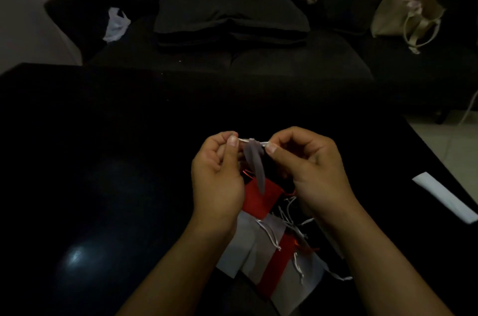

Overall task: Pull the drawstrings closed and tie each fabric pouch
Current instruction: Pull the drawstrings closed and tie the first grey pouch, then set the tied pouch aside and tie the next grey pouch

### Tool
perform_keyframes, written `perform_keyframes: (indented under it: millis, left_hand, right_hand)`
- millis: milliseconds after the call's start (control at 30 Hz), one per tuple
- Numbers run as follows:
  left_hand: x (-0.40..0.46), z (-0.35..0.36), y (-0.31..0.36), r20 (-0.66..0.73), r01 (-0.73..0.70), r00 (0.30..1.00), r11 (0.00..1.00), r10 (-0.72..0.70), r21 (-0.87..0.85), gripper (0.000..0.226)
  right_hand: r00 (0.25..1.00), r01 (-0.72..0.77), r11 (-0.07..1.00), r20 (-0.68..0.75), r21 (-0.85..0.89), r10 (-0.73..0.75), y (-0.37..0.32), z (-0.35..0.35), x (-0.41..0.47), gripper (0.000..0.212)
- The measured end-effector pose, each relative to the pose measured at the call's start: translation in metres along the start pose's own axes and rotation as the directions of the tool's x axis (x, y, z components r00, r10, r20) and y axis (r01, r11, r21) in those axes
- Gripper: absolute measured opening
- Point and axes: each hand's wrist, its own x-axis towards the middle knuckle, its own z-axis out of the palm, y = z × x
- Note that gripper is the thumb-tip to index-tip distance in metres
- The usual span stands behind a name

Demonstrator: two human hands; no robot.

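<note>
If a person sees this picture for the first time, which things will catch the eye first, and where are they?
First, the two hands at the centre: the left hand and the right hand pinch a white drawstring stretched between them, with a small grey pouch hanging from it. Below them, a heap of red and white pouches stands out on the dark table. Farther back, a beige bag sits on the dark sofa, upper right.

Dark table (103, 160) lies bare left of the pouch pile (261, 246) (white strip (445, 196) far right).
</note>
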Motion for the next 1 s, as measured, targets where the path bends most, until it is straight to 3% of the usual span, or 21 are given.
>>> perform_keyframes:
  millis: [233,367,433,533,633,700,767,900,1000]
  left_hand:
    - [0.000,0.005,-0.002,-0.029,0.127,0.991,0.983,-0.132,-0.133,0.024]
    - [0.009,-0.007,0.005,0.204,0.337,0.931,0.926,-0.301,-0.168,0.041]
    - [0.009,-0.008,0.009,0.302,0.387,0.884,0.921,-0.357,-0.045,0.051]
    - [0.009,-0.007,0.009,0.196,0.287,0.929,0.947,-0.313,0.147,0.041]
    - [0.017,-0.017,0.006,0.172,0.231,0.948,0.952,-0.267,0.203,0.033]
    - [0.021,-0.026,0.004,0.180,0.173,0.958,0.949,-0.225,0.265,0.027]
    - [0.024,-0.033,0.004,0.202,0.090,0.964,0.927,-0.173,0.363,0.019]
    - [0.040,-0.056,-0.001,0.141,-0.050,0.988,0.764,-0.055,0.644,0.015]
    - [0.056,-0.089,-0.002,0.038,-0.053,0.999,0.495,0.039,0.868,0.026]
  right_hand:
    - [0.991,0.017,0.998,-0.131,-0.055,-0.024,0.007,0.008,-0.002,0.007]
    - [0.989,0.029,0.968,-0.132,-0.251,-0.064,0.012,0.004,0.001,0.009]
    - [0.984,0.060,0.942,-0.139,-0.330,-0.111,0.013,0.005,0.001,0.009]
    - [0.983,0.069,0.921,-0.130,-0.384,-0.128,0.016,0.006,0.002,0.009]
    - [0.996,-0.071,0.974,-0.064,-0.214,0.059,0.018,0.003,0.006,0.003]
    - [0.969,-0.243,0.969,0.027,-0.039,0.244,0.021,0.003,0.007,0.022]
    - [0.941,-0.327,0.945,0.088,-0.005,0.327,0.025,0.005,0.007,0.033]
    - [0.927,-0.330,0.929,0.129,-0.166,0.353,0.039,0.011,0.005,0.032]
    - [0.945,-0.080,0.859,0.235,-0.506,0.226,0.045,0.019,-0.002,0.037]
